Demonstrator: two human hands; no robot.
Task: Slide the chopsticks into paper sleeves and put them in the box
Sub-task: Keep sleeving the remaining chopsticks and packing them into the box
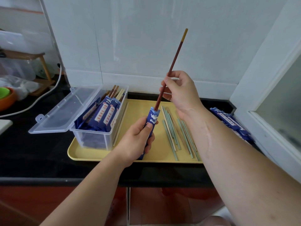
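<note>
Head view, field notes, places taken off the yellow tray

- White tiled wall (146,38) rises behind the tray; a pale window frame stands to its right
- Black surface (32,152) carries the tray (84,158), which sits at the near edge
- Left of the tray: white cable (48,92), orange bowl (8,100) with a green one inside, wooden rack (44,66)
- Clear box (91,139) stands on the tray's left part, lid (65,111) thrown open off to the left, sleeved chopsticks (105,115) leaning inside it
- Loose chopsticks (177,134), pale green and tan, lie on the tray's right part, pointing front to back
- Stack of empty blue sleeves (231,121) lies just off the tray's right edge
- Hands, both over the tray's middle and clear of it: left hand (136,141) wrapped round a blue paper sleeve (153,118), mouth up; right hand (180,90), higher and farther back, pinches a dark red chopstick (174,62) low on its shaft. One stick or an aligned pair, cannot tell
- Key relation: the chopstick's lower tip sits just inside the sleeve mouth; its long axis runs steeply up and away to the right, close to in line with the sleeve. Nearly all of the shaft is outside
- Judgement: the push goes down along that axis, right hand driving, left steadying; a skewed angle could crease the paper. The box lies nearer the left hand
</note>
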